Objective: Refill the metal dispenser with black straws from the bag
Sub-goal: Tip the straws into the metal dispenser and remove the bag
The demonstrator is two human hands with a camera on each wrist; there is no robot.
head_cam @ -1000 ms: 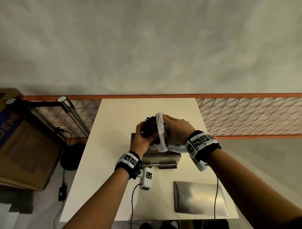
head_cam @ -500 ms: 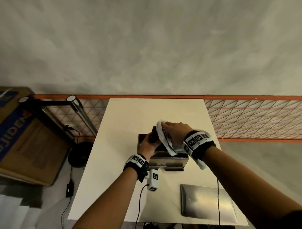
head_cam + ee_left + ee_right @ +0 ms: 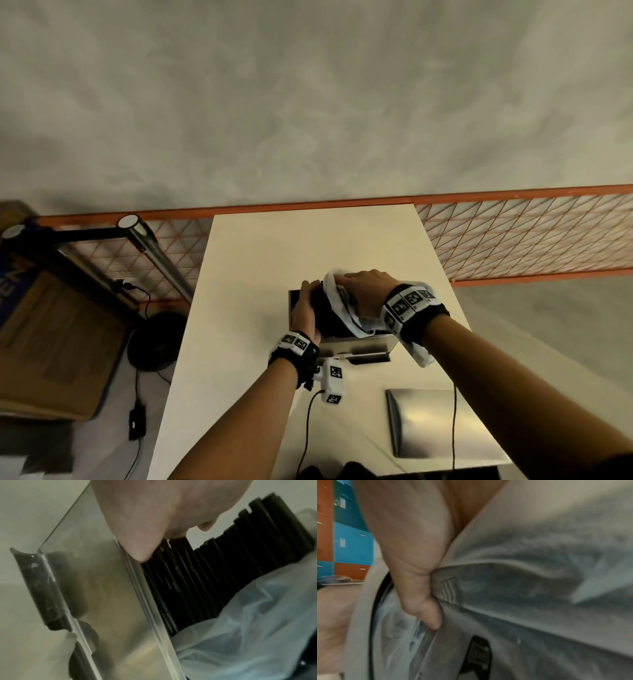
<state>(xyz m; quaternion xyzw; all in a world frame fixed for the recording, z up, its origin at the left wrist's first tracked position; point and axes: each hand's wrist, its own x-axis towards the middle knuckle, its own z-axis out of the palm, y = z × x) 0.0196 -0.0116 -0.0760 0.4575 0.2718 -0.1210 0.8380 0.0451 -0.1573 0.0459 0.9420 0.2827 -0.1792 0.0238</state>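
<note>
Black straws (image 3: 214,577) half out of the pale bag (image 3: 337,308), lying along the open top of the metal dispenser (image 3: 359,344) at the middle of the table (image 3: 260,260), probably so the bundle drops in lengthwise; left hand (image 3: 306,308) clasping the bared left end of the bundle against the dispenser wall, likely to steady it. Right hand (image 3: 366,291) clenched on bag plastic over the right end, seemingly to peel it away; lid (image 3: 442,423) set near and right, clear of the opening.

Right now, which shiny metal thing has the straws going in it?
The metal dispenser under both hands, in the middle of the table. Black straws are inside it. The other shiny piece, the flat metal lid, lies alone nearer the person.
</note>
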